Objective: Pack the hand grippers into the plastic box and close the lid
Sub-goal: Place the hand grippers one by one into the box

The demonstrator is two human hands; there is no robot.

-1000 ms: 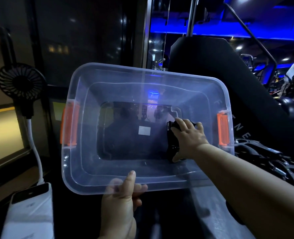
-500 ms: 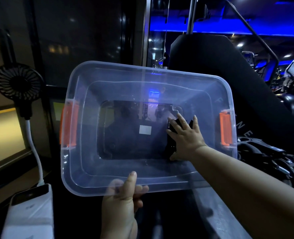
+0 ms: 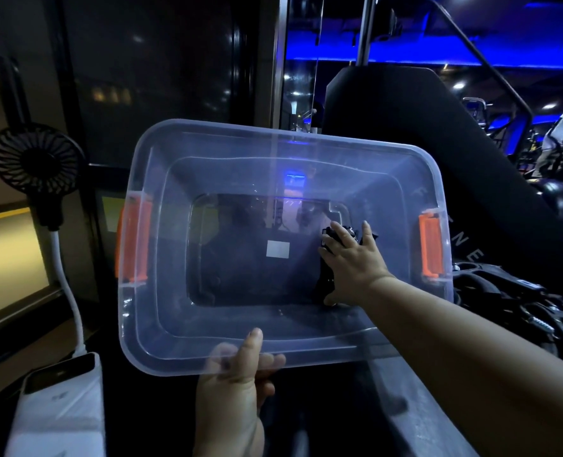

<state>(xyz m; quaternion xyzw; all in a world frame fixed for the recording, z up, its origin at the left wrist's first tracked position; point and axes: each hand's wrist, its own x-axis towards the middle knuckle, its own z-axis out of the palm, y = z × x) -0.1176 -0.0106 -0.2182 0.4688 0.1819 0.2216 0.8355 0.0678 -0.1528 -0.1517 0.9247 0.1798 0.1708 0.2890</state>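
Left hand [image 3: 232, 387] pinches plastic box [image 3: 174, 344] near rim; right hand [image 3: 352, 265], fingers spread, presses black hand gripper [image 3: 326, 278] onto its floor.

A small black fan [image 3: 36, 159] stands at the left on a white bendy neck [image 3: 67, 291] that runs down to a white power bank [image 3: 61, 407]. A black padded gym machine [image 3: 415, 127] rises behind, under blue lights [image 3: 405, 59].
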